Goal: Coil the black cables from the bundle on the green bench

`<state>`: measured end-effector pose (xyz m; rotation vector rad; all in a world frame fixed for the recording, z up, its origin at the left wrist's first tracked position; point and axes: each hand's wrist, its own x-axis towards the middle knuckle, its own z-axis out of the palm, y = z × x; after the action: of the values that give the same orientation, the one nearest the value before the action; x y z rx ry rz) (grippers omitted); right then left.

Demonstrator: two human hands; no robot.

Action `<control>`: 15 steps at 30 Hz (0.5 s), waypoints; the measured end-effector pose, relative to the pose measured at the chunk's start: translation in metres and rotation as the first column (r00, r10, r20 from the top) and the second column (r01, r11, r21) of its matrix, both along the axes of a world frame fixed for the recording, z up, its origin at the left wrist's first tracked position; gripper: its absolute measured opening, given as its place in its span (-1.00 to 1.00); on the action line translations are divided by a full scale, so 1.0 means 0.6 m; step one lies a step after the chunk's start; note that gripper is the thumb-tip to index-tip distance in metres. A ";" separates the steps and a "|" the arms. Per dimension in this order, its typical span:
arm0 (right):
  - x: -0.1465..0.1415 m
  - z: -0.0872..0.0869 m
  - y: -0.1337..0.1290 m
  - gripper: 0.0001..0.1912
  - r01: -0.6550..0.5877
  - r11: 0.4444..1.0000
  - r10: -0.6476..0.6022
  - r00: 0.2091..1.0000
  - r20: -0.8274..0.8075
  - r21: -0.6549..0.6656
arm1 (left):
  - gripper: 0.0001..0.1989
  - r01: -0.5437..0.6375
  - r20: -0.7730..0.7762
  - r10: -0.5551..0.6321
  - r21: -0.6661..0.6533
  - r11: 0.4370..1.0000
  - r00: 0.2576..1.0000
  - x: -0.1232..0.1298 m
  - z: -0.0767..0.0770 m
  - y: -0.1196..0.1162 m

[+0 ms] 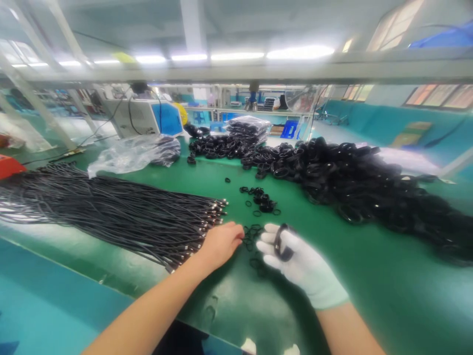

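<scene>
My bare left hand (pixel 223 241) reaches over the green table (pixel 229 296), its fingers pressed together at the edge of some thin black rings (pixel 254 229); whatever is between the fingertips is too small to name. My right hand (pixel 299 261), in a white glove, is turned palm up with a black band (pixel 283 242) held in it. Beside my left hand lies a wide bundle of black cables (pixel 140 212) with metal tips toward the middle. Further back is a small cluster of black rings (pixel 264 199).
A large heap of black bands (pixel 347 172) runs along the right and back. Clear plastic bags (pixel 129 154) lie at the back left, near a white and blue machine (pixel 140 118). Something red (pixel 11 166) stands at the left edge. A shelf beam (pixel 236 74) crosses above.
</scene>
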<state>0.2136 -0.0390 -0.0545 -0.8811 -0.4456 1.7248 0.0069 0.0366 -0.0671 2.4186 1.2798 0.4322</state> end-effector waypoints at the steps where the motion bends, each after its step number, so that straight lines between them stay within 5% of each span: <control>1: -0.005 0.000 -0.001 -0.54 -0.008 1.000 0.008 1.000 -0.001 0.003 | -0.89 0.015 -0.008 -0.016 -0.008 1.000 1.000 0.008 -0.010 -0.001; 4: -0.015 -0.002 0.001 -0.52 -0.010 1.000 0.010 1.000 -0.003 0.028 | -0.94 0.035 -0.006 -0.035 -0.037 0.999 0.999 0.022 -0.019 0.001; 7: -0.026 -0.006 0.006 -0.52 0.058 0.995 -0.064 0.995 0.077 0.078 | -0.90 0.043 0.055 -0.041 -0.046 0.998 0.998 0.027 0.005 0.003; 9: -0.038 -0.008 0.009 -0.49 0.136 0.981 -0.160 0.971 0.181 0.135 | -0.88 0.086 0.198 -0.056 -0.150 0.985 0.979 0.033 0.024 -0.004; 11: -0.053 -0.009 0.014 -0.44 0.158 0.962 -0.209 0.952 0.226 0.223 | -0.81 0.187 0.426 -0.010 -0.376 0.908 0.904 0.040 0.030 -0.014; 13: -0.061 -0.005 0.022 -0.42 0.153 0.960 -0.210 0.948 0.241 0.236 | -0.73 0.255 0.540 0.055 -0.483 0.838 0.840 0.047 0.015 -0.015; 15: -0.053 0.007 0.032 -0.43 0.181 0.951 -0.267 0.888 0.376 0.250 | -0.67 0.229 0.540 0.096 -0.503 0.833 0.836 0.060 -0.015 -0.001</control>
<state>0.1819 -0.0197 -0.0505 -1.0942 -0.7553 1.2525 0.0429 0.0359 -0.0759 1.6685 0.8892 0.5854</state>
